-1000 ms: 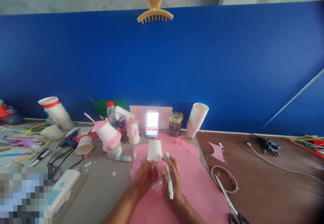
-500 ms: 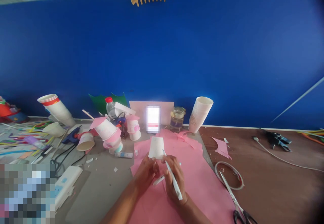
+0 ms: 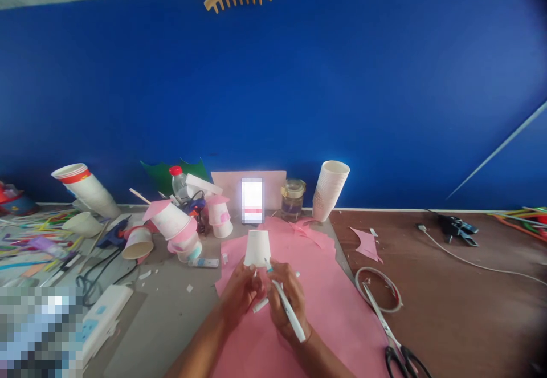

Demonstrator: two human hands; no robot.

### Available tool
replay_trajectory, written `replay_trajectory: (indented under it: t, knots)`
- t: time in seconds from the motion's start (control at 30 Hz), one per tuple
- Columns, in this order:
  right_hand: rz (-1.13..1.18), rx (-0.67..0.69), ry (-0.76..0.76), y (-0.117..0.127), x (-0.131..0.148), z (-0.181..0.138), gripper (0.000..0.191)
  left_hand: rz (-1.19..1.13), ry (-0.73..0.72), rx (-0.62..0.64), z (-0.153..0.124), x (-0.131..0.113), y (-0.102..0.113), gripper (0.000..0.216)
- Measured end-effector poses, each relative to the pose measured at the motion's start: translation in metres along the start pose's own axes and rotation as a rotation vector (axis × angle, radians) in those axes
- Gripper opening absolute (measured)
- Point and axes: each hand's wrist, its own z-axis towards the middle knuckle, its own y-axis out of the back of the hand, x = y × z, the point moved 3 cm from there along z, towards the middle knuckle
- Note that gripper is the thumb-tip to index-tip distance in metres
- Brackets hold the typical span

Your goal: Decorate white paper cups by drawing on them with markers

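Observation:
A white paper cup (image 3: 258, 247) stands upside down, narrow end up, over the pink paper (image 3: 337, 321). My left hand (image 3: 241, 289) is closed on the cup's near rim from the left. In my right hand (image 3: 288, 298) a white marker (image 3: 290, 312) is gripped, its bluish tip pointing up at the cup's lower right edge; whether it touches the cup I cannot tell. A short white piece, partly hidden, lies on the paper between my hands.
Several pink-and-white cup assemblies (image 3: 171, 221) stand left of the paper, near a glue gun (image 3: 111, 234) and a power strip (image 3: 100, 321). Behind are a bright phone (image 3: 252, 200), a glass jar (image 3: 293, 198) and stacked cups (image 3: 331, 190). Scissors (image 3: 388, 326) and a tape roll (image 3: 397, 304) lie right.
The whole view has shifted slightly, so things sit a little further left. The marker's tip has moved slightly lower against the cup. Both hands keep their holds.

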Motion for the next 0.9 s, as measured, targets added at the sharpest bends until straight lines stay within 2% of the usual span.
replay_trajectory:
  t: [0.47, 0.9]
  knots:
    - [0.047, 0.049, -0.078, 0.002, 0.003, 0.004, 0.015, 0.036, 0.000, 0.038, -0.005, -0.006, -0.010, 0.020]
    - [-0.039, 0.042, -0.105, 0.002, -0.010, -0.008, 0.018, 0.074, 0.005, 0.040, -0.007, -0.011, -0.015, 0.020]
